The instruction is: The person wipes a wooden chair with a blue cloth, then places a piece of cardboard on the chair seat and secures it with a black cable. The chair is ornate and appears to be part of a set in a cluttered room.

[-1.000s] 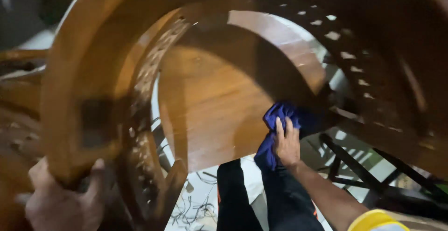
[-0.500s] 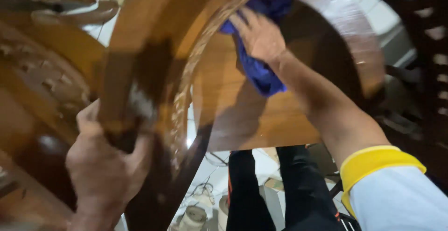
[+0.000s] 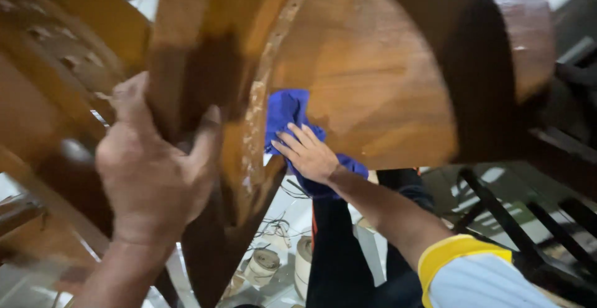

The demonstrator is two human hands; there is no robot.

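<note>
A curved brown wooden chair (image 3: 373, 65) fills most of the head view, its round seat facing me. My left hand (image 3: 152, 171) grips the chair's thick curved frame at the left. My right hand (image 3: 308, 152) lies flat on a blue cloth (image 3: 283, 112), pressing it against the lower left edge of the seat, beside the carved inner rim. A white sleeve with a yellow cuff (image 3: 457, 255) covers my right upper arm.
My legs in dark trousers (image 3: 336, 246) show below the seat. Rolls of tape and thin cords (image 3: 267, 261) lie on the pale floor under the chair. A dark slatted frame (image 3: 528, 221) stands at the lower right.
My right hand has slid the blue cloth from the seat's upper part down to its lower left edge. The view has shifted closer; my left hand keeps its hold on the frame.
</note>
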